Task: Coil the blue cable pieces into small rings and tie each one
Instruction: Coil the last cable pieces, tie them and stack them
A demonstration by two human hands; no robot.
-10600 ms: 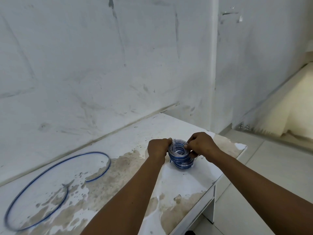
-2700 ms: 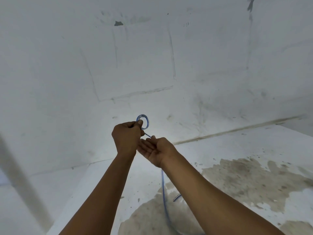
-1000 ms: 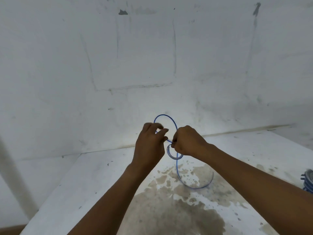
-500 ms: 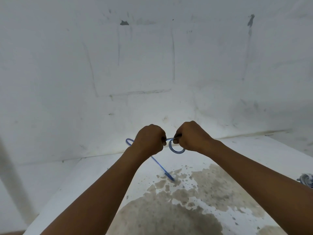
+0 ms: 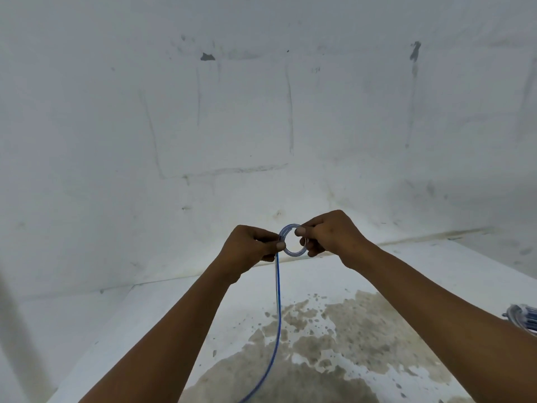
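Observation:
A small ring of blue cable (image 5: 293, 253) is held up in the air between both hands, in front of the wall. My left hand (image 5: 250, 248) pinches the ring's left side with thumb and fingers. My right hand (image 5: 328, 234) pinches its right side. From the left of the ring the loose length of the blue cable's tail (image 5: 277, 315) hangs straight down and runs off the bottom edge over the table.
The white table (image 5: 174, 309) has large brown stains in its near middle. A stack of coiled blue cable rings (image 5: 523, 317) lies at the far right edge, partly behind my right forearm. The scuffed white wall (image 5: 261, 112) stands close behind.
The ring has turned to face the camera and looks fuller. The loose cable, earlier slanting out to the left of my left hand, now hangs straight down below it.

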